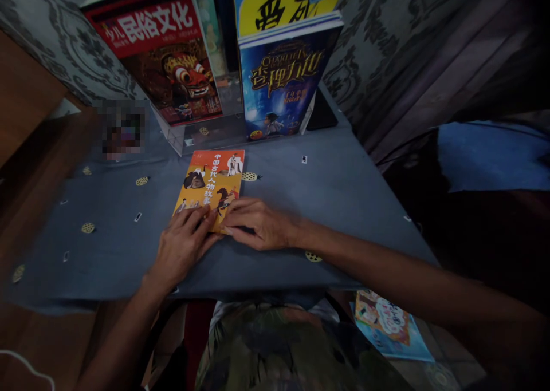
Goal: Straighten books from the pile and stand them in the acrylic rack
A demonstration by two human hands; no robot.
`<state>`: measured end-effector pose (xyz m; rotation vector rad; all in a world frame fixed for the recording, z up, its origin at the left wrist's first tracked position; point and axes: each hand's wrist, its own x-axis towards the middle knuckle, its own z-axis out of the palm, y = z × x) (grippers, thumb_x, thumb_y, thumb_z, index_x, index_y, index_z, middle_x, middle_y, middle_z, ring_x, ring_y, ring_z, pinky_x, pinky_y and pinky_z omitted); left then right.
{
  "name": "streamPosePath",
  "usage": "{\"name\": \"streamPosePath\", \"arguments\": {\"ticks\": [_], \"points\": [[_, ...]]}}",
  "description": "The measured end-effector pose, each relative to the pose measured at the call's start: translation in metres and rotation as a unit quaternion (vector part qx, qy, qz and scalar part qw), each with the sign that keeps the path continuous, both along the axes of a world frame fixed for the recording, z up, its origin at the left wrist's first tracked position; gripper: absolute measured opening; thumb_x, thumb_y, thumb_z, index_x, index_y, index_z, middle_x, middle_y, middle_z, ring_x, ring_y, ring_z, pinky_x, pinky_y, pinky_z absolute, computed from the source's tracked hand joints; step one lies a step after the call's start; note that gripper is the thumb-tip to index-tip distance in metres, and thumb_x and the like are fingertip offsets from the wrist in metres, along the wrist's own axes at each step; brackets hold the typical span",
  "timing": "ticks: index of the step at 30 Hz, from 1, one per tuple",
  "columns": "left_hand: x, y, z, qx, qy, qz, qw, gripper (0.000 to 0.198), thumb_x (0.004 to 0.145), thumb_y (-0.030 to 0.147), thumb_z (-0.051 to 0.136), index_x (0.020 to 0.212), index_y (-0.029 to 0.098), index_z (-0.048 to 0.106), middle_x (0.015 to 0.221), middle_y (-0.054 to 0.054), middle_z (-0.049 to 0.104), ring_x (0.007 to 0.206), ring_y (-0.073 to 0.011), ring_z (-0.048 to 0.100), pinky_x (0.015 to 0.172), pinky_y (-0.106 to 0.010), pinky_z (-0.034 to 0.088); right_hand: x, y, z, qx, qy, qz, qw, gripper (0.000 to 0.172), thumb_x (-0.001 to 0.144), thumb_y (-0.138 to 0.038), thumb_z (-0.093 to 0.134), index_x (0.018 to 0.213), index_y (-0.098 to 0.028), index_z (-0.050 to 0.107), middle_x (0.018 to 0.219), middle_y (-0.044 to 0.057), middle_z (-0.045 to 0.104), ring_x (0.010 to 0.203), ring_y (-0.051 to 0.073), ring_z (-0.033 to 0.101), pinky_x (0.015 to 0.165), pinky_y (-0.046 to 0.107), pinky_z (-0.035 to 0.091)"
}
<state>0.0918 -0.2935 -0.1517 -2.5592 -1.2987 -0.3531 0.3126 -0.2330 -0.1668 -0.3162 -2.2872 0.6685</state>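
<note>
An orange-and-yellow book (201,176) with Chinese lettering and painted figures lies closed on the cloth-covered table. Across its lower left part rest the outstretched fingers of my left hand (183,239), the thumb lying along its near edge. My right hand (258,224) is closed at the book's lower right corner, thumb and fingers pinching the cover edge. Both hands hide the bottom of the cover.
Behind the book, a red-and-black book (161,64) and a blue book (283,82) stand upright in clear holders. A dark flat object (322,111) lies behind the blue one. A colourful book (389,325) sits below the table's near edge. Patterned curtains hang behind.
</note>
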Motion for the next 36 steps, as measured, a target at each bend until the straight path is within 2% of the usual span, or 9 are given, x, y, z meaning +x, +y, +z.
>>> {"name": "streamPosePath", "arguments": {"ticks": [6, 10, 17, 22, 30, 36], "points": [[-0.004, 0.003, 0.009, -0.030, 0.008, -0.019, 0.999, 0.034, 0.101, 0.036, 0.049, 0.127, 0.017, 0.061, 0.119, -0.014, 0.067, 0.108, -0.0286, 0.060, 0.091, -0.045, 0.055, 0.000, -0.003, 0.001, 0.122, -0.027, 0.005, 0.992, 0.025, 0.100, -0.018, 0.048, 0.083, -0.016, 0.066, 0.078, 0.007, 0.071, 0.084, 0.018, 0.062, 0.084, 0.032, 0.052], [-0.011, 0.008, 0.016, -0.082, -0.023, -0.046, 0.995, 0.031, 0.103, 0.026, 0.043, 0.129, 0.019, 0.059, 0.122, -0.011, 0.065, 0.113, -0.0257, 0.059, 0.093, -0.042, 0.053, 0.001, -0.006, 0.004, 0.158, -0.056, 0.014, 0.986, 0.027, 0.101, -0.020, 0.046, 0.083, -0.016, 0.067, 0.077, 0.006, 0.070, 0.087, 0.018, 0.062, 0.086, 0.031, 0.050], [0.001, 0.033, 0.015, -0.104, -0.014, -0.062, 0.993, 0.038, 0.104, 0.024, 0.039, 0.139, 0.021, 0.052, 0.131, -0.011, 0.062, 0.119, -0.0248, 0.058, 0.094, -0.041, 0.049, 0.001, -0.006, 0.003, 0.166, -0.069, 0.006, 0.984, 0.029, 0.102, -0.021, 0.046, 0.083, -0.017, 0.067, 0.079, 0.005, 0.071, 0.088, 0.018, 0.061, 0.087, 0.031, 0.048], [0.019, 0.067, 0.011, -0.088, 0.013, -0.047, 0.995, 0.037, 0.103, 0.026, 0.040, 0.135, 0.018, 0.057, 0.130, -0.013, 0.063, 0.116, -0.0268, 0.059, 0.095, -0.043, 0.049, 0.000, -0.005, 0.003, 0.168, -0.069, 0.006, 0.983, 0.030, 0.102, -0.023, 0.045, 0.082, -0.017, 0.067, 0.078, 0.005, 0.072, 0.085, 0.018, 0.061, 0.082, 0.032, 0.048], [0.042, 0.120, 0.010, -0.091, 0.037, -0.040, 0.994, 0.040, 0.103, 0.026, 0.038, 0.138, 0.015, 0.054, 0.135, -0.015, 0.059, 0.120, -0.0284, 0.055, 0.098, -0.044, 0.046, 0.001, -0.005, 0.004, 0.169, -0.056, 0.005, 0.984, 0.030, 0.102, -0.024, 0.047, 0.079, -0.017, 0.066, 0.076, 0.006, 0.071, 0.083, 0.018, 0.062, 0.081, 0.030, 0.048], [0.049, 0.137, 0.007, -0.074, 0.028, -0.046, 0.996, 0.037, 0.103, 0.027, 0.039, 0.132, 0.014, 0.057, 0.129, -0.015, 0.061, 0.116, -0.0290, 0.056, 0.093, -0.044, 0.047, 0.000, -0.002, 0.001, 0.149, -0.043, 0.008, 0.988, 0.028, 0.101, -0.022, 0.048, 0.081, -0.017, 0.066, 0.074, 0.005, 0.071, 0.080, 0.017, 0.062, 0.082, 0.029, 0.049]]}}
